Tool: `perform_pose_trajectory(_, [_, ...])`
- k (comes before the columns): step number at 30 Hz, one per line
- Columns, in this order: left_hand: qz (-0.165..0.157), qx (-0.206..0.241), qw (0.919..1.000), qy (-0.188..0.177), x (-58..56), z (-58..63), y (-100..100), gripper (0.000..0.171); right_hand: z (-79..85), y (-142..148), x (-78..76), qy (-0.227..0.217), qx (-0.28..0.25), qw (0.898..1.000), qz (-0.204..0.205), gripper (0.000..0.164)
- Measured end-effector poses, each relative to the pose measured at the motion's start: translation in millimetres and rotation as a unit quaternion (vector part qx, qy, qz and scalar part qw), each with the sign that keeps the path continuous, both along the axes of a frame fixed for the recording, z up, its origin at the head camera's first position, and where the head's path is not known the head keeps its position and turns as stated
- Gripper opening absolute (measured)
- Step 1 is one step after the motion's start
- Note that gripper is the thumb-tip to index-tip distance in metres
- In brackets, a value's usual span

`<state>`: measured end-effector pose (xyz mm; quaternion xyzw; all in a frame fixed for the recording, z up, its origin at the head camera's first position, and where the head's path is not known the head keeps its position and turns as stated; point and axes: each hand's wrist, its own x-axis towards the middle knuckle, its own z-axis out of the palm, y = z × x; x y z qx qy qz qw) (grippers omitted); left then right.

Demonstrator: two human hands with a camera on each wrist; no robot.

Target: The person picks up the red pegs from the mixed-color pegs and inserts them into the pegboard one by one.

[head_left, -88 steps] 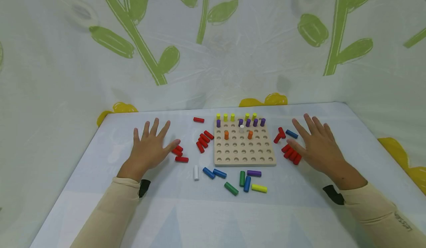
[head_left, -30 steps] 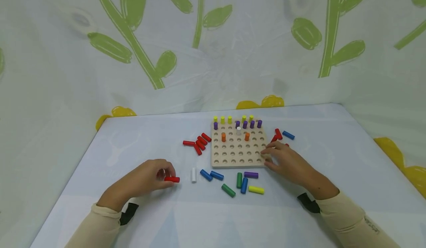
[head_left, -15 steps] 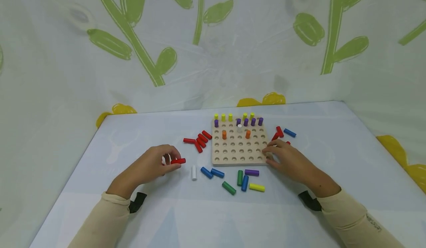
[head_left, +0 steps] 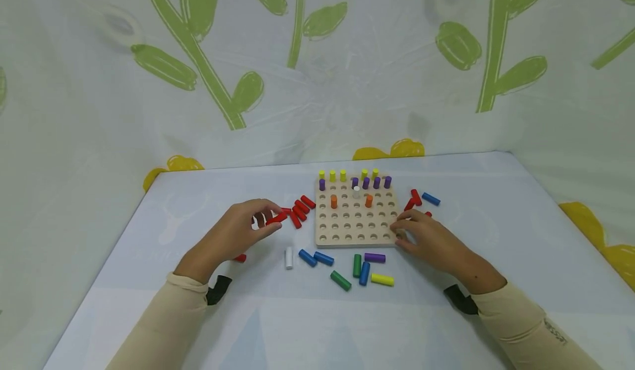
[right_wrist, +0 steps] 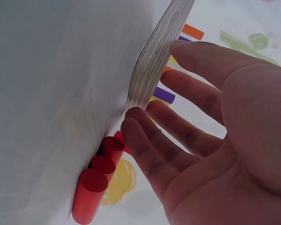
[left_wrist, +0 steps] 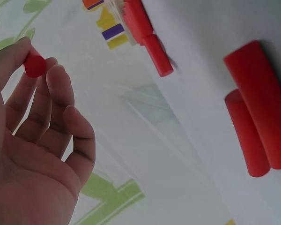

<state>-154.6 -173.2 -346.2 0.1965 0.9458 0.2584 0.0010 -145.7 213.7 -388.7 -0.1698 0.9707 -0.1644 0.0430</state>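
Note:
My left hand pinches a red peg between thumb and fingertips, raised over the table left of the pegboard. A cluster of red pegs lies just beyond its fingertips, and more red pegs lie under the hand. The square wooden pegboard carries upright yellow, purple, white and orange pegs in its far rows. My right hand rests at the board's near right corner, its fingers loosely bent and its fingertips at the edge. Red pegs lie beside that hand, partly hidden by it in the head view.
Loose pegs lie in front of the board: a white peg, blue pegs, green pegs, a purple peg and a yellow peg. A blue peg lies right of the board. A patterned curtain hangs behind the table.
Both hands were spread apart and empty at first. My left hand took up a red peg and has carried it forward and right. My right hand came to the board's corner and has stayed there.

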Motion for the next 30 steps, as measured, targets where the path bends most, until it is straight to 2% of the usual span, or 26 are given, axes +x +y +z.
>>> perform_pose_trajectory(8, [-0.003,0.017,0.9998,0.006,-4.8,4.8,10,0.044,-1.8,0,0.1,0.01,0.005,1.0,0.01,0.037])
perform_pose_trajectory(14, [-0.011,0.038,0.999,0.021,-9.8,8.5,20,0.04,-0.1,0,1.6,0.016,0.003,1.0,0.011,0.036])
perform_pose_trajectory(21, [-0.034,0.064,0.9966,0.039,-13.8,10.4,29,0.037,2.2,-1,2.6,0.014,0.003,1.0,0.01,0.036])
perform_pose_trajectory(30, [-0.027,0.088,0.9957,0.012,-17.6,8.2,39,0.037,2.8,0,3.5,0.02,0.007,1.0,0.016,0.036])
